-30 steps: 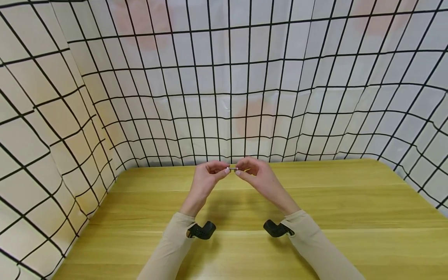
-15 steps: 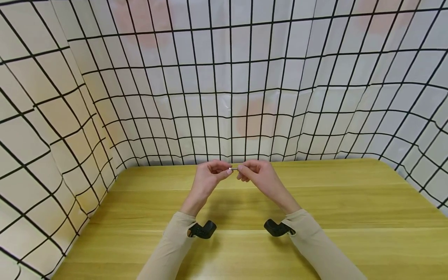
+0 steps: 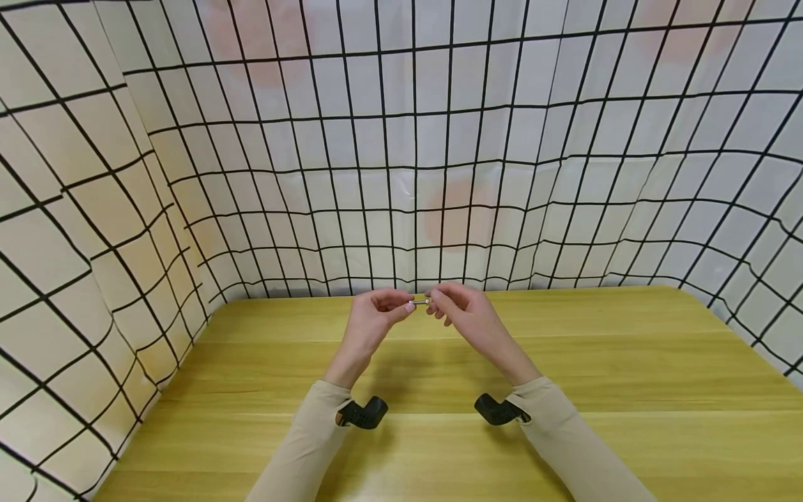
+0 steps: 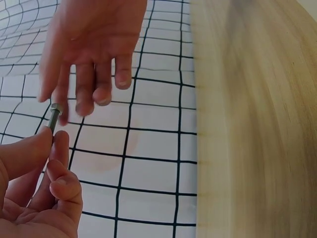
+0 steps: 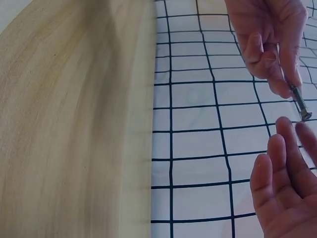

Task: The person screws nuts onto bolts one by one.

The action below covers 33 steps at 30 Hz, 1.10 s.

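Note:
A small silvery bolt (image 3: 419, 302) with a threaded shank is held up between the two hands. My left hand (image 3: 370, 321) pinches one end between thumb and forefinger, hiding that end. In the left wrist view, the bolt (image 4: 54, 118) rises from the pinch of the left hand (image 4: 37, 183), its wider hex end uppermost. My right hand (image 3: 465, 314) is right at that hex end. In the right wrist view, the right hand (image 5: 287, 183) has fairly straight fingers, fingertips close beside the bolt (image 5: 300, 103), whose hex end shows uncovered.
Below the hands lies a wooden table (image 3: 439, 446). Behind and beside it hangs a white sheet with a black grid (image 3: 376, 181). A black wrist camera (image 3: 366, 413) sits on the left sleeve, another wrist camera (image 3: 498, 410) on the right sleeve.
The right fingers and thumb have shifted about the bolt's right end, first pinching close, now loosened so that the hex end shows. The left hand keeps its pinch almost in place.

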Available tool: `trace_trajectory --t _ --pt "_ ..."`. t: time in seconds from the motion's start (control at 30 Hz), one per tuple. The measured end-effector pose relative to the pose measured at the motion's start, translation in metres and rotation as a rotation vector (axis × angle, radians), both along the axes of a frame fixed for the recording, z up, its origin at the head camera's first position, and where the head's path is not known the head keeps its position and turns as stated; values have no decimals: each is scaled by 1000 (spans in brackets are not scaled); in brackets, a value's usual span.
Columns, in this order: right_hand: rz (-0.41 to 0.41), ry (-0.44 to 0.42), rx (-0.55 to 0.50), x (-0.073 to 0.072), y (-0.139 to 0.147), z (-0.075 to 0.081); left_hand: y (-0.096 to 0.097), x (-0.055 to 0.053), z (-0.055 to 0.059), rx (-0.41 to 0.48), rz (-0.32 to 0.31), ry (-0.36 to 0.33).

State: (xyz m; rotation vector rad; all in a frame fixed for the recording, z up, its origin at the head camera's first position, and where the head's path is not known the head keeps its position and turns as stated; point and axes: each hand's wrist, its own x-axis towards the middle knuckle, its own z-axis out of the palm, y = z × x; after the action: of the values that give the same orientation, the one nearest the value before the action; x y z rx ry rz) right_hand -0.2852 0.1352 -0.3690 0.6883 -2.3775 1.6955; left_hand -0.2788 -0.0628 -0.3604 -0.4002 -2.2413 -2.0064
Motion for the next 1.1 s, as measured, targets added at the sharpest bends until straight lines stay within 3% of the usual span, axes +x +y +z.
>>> trace_trajectory --t 0.1,0.27,0.33,0.47,0.57,0.8,1.1 --pt "7 61 35 1 0 2 -1 1 4 -2 0 -8" --pt "31 156 63 2 1 3 0 18 23 -15 -6 -14" --pt "43 163 58 1 1 2 0 24 29 -16 -5 -3" --pt "53 153 43 0 2 -1 1 26 31 -11 -12 8" --pt "41 141 41 3 0 2 2 25 30 -15 -19 10" --pt "17 100 37 1 1 0 1 0 4 -2 -15 3" --pt "15 43 22 1 2 -2 0 3 1 -8 -2 17"
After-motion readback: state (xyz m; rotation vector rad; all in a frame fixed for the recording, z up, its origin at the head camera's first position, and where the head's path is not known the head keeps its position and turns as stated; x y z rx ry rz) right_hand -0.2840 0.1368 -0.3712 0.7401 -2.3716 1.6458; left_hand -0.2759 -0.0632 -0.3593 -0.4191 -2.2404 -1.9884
